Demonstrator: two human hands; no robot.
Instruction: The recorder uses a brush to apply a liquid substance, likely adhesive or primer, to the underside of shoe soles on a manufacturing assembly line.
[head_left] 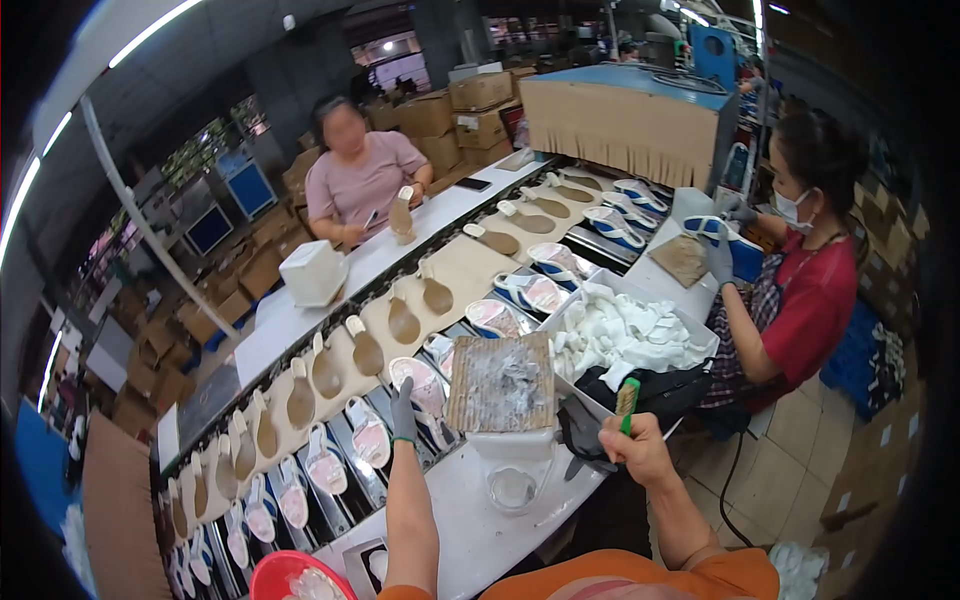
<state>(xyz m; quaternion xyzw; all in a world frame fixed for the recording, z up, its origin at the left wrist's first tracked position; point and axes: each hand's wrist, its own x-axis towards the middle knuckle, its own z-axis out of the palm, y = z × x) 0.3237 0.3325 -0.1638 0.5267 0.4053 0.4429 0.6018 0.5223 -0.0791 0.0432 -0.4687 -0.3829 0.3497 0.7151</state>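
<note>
In a grey glove, my left hand (403,415) grips the side edge of a shoe (421,386) at the conveyor; the shoe's pale pink underside faces up, and part of my fingers is hidden. My bare right hand (638,450) is closed round a green-handled brush (627,405), its bristles held upright above the near edge of the worktop. Between my hands a square cardboard pad (500,382), smeared with grey-white residue, rests on a white container. Just below it stands a clear round cup (512,487).
The conveyor (465,262) carries brown soles and rows of blue-and-white shoes. A box of white cloths (625,335) lies right of the pad. A red basin (290,572) is at the lower left. One co-worker (365,170) sits opposite; another (800,270) handles a shoe at right.
</note>
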